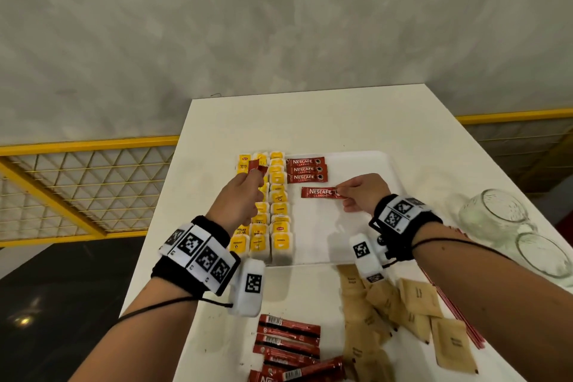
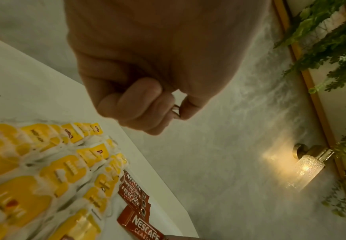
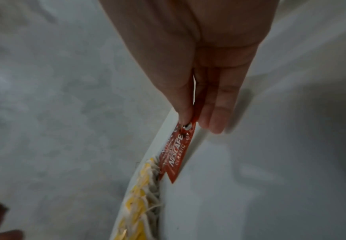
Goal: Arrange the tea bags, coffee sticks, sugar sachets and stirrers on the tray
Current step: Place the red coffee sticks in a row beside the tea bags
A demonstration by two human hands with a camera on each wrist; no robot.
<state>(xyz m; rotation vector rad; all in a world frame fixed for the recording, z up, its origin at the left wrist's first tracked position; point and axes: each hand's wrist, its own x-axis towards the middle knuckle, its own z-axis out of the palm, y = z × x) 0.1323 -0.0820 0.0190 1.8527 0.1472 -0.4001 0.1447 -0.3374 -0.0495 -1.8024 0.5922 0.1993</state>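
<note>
Holding, right hand (image 1: 361, 194): a red Nescafé coffee stick (image 1: 319, 192) is pinched by its end between thumb and fingers, over the white rectangular tray (image 1: 356, 164), just beside three laid sticks (image 1: 305, 170).
Left hand (image 1: 238, 200): fingers are curled on another red stick (image 1: 257, 166), raised over the yellow tea bags (image 1: 279, 211).
Tea bags: rows are set along the tray's left edge.
Loose sticks (image 1: 285, 344): piled at the table's near edge.
Brown paper sugar sachets (image 1: 403, 313): heaped beside them.
Clear glass jars (image 1: 511, 226): at the table's right edge.
</note>
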